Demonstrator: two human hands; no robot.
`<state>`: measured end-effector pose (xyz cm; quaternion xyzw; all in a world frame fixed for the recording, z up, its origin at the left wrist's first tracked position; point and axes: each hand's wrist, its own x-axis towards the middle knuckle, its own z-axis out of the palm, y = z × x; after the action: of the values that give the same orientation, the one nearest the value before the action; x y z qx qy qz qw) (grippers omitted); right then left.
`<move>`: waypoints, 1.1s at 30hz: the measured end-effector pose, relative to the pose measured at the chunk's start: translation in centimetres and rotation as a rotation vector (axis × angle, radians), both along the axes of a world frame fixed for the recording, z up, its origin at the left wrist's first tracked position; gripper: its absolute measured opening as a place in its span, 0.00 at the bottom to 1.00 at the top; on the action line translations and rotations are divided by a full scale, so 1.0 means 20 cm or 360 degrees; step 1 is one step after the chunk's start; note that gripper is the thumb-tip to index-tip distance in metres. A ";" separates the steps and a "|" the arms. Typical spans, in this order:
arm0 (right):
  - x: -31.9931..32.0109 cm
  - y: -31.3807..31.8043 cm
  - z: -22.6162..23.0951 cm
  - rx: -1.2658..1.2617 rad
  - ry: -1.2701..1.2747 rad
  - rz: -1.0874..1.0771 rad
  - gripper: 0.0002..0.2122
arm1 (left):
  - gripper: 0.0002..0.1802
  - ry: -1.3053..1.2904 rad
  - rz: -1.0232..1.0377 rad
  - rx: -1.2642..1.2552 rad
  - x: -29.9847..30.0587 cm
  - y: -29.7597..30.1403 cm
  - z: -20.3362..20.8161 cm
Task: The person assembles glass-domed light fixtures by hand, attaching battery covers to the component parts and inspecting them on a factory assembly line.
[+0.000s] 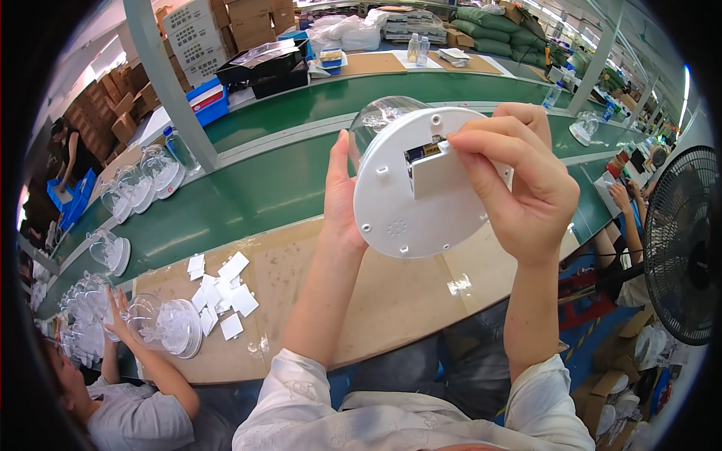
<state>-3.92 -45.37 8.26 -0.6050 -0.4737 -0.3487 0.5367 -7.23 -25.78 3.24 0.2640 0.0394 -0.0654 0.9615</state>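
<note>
Tilted up in front of me is a clear dome (376, 116) on a white round base (376, 203), its underside facing me. My left hand (342, 199) grips the base by its left edge, thumb up along the dome. Batteries (416, 155) show in a compartment in the base's middle. A white square battery cover (438, 177) lies askew over that opening. The thumb and forefinger of my right hand (526, 177) pinch together at the cover's upper right edge; the other fingers are curled.
Loose white square covers (218, 293) lie on the cardboard-topped table (316, 331). More domes (162, 323) stand to the left, by a co-worker's hands (119, 316). Beyond runs a green conveyor (248, 199). A black fan (681, 244) stands at the right.
</note>
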 end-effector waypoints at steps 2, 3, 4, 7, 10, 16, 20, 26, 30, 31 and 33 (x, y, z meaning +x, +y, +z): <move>0.00 0.00 -0.01 0.0001 0.0016 0.0004 0.09 | 0.41 -0.0006 0.0001 0.0005 0.00 -0.01 0.01; 0.01 -0.01 -0.01 -0.0001 0.0016 0.0002 0.09 | 0.41 -0.0006 -0.0002 0.0003 -0.01 -0.01 0.02; 0.01 -0.01 -0.01 0.0002 0.0023 0.0005 0.09 | 0.41 -0.0020 0.0056 0.0112 -0.02 -0.03 0.03; 0.01 0.00 -0.01 0.0033 0.0022 -0.0022 0.11 | 0.42 -0.0004 0.0037 0.0056 -0.02 0.00 0.02; 0.01 0.00 -0.03 -0.0003 0.0036 -0.0038 0.11 | 0.42 0.0015 0.0053 0.0058 -0.03 -0.01 0.04; -0.01 0.00 -0.05 0.0007 0.0052 -0.0107 0.11 | 0.41 -0.0145 -0.0093 -0.0083 -0.03 0.03 -0.01; 0.01 0.00 -0.08 0.0063 0.0109 -0.0046 0.11 | 0.40 -0.0146 -0.0035 -0.0190 -0.03 0.01 -0.01; -0.04 0.05 -0.09 0.0535 0.0763 0.0621 0.20 | 0.37 -0.0092 0.0211 -0.0041 -0.05 0.01 0.01; -0.04 -0.04 -0.05 0.0297 0.1206 0.0865 0.23 | 0.34 -0.0127 0.0290 0.0042 -0.06 0.01 0.04; -0.01 -0.06 -0.08 0.0100 0.1088 0.0850 0.22 | 0.34 -0.0126 0.0339 0.0068 -0.07 0.01 0.06; 0.01 -0.07 -0.10 -0.0094 0.0972 0.0839 0.22 | 0.34 -0.0120 0.0394 0.0097 -0.07 0.01 0.06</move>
<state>-3.80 -46.70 6.32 -0.5536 -0.4412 0.0105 0.7062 -8.66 -25.54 4.34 0.2887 0.0375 0.0649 0.9545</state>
